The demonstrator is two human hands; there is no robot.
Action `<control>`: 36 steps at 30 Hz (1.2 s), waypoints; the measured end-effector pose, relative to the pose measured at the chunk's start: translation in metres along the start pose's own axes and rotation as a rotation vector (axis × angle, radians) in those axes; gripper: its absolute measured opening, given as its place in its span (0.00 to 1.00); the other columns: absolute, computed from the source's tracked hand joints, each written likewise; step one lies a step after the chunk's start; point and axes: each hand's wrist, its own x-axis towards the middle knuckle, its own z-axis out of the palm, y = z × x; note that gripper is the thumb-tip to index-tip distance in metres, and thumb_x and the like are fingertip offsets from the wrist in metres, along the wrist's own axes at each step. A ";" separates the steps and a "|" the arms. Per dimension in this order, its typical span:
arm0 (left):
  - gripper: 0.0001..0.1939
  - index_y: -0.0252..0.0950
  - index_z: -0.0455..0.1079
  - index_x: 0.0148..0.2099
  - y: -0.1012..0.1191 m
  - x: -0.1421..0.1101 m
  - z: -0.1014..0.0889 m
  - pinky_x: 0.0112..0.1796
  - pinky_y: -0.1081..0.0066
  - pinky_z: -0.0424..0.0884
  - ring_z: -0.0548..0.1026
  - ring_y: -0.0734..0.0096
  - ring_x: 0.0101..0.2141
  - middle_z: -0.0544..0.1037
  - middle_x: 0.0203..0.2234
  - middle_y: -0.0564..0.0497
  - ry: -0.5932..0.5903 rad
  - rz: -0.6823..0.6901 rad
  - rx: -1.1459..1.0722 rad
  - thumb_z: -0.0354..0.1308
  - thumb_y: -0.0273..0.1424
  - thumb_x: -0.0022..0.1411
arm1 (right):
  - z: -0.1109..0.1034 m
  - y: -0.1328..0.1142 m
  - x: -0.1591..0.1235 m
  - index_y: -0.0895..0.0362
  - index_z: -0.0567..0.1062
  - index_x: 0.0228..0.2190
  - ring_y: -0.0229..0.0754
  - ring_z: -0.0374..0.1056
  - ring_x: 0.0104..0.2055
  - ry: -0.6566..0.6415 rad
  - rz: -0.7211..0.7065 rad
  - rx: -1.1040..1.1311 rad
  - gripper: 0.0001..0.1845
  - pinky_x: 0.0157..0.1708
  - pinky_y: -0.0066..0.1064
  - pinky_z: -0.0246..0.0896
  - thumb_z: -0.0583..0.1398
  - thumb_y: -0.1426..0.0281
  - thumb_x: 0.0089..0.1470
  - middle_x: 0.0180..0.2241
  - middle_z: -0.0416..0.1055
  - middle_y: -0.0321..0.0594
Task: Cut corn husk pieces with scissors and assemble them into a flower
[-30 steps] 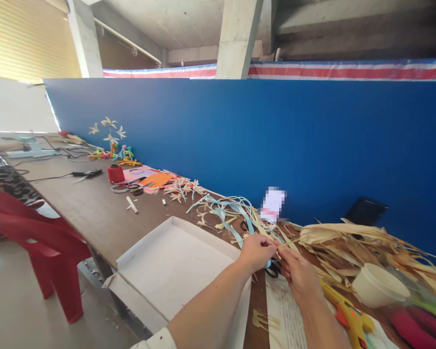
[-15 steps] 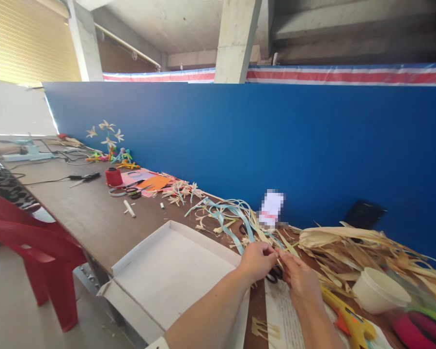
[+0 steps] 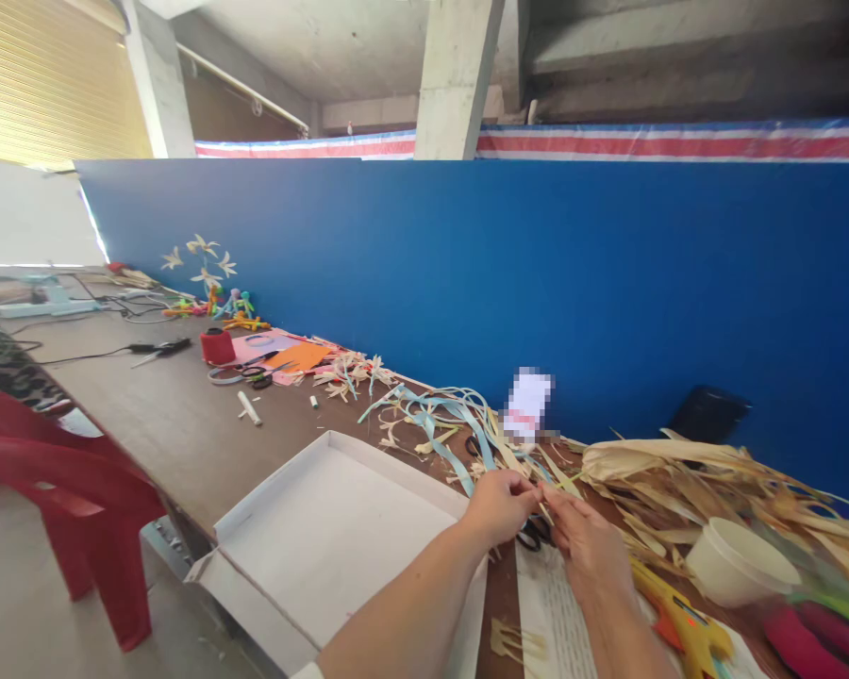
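My left hand (image 3: 499,509) is closed in a pinch, its thumb and forefinger meeting the fingertips of my right hand (image 3: 587,538). Those right fingers are also pressed together, with a thin pale strip (image 3: 545,512) showing at them. What the left fingertips pinch is too small and covered to make out. Just below the hands lie black-handled scissors (image 3: 532,535), partly hidden. Light blue ribbons (image 3: 435,441) and cut pale husk strips are strewn beyond my left hand. A heap of dried corn husks (image 3: 669,462) lies beyond my right hand.
An open white box lid (image 3: 340,528) lies left of my forearms. To the right are a yellow glue gun (image 3: 686,613), a cream cup (image 3: 740,561) and a printed sheet (image 3: 556,604). A blue partition (image 3: 396,273) backs the table; a red chair (image 3: 99,509) stands at left.
My hands stay pinched together in almost the same place. The view has shifted very slightly; nothing is visibly taken up or let go.
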 end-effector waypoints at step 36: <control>0.11 0.32 0.75 0.32 0.004 0.001 -0.009 0.31 0.75 0.64 0.69 0.76 0.28 0.75 0.27 0.51 -0.136 0.105 0.012 0.60 0.35 0.50 | -0.006 -0.006 0.003 0.61 0.77 0.20 0.25 0.48 0.18 -0.142 0.139 0.192 0.13 0.13 0.17 0.45 0.73 0.69 0.30 0.18 0.62 0.32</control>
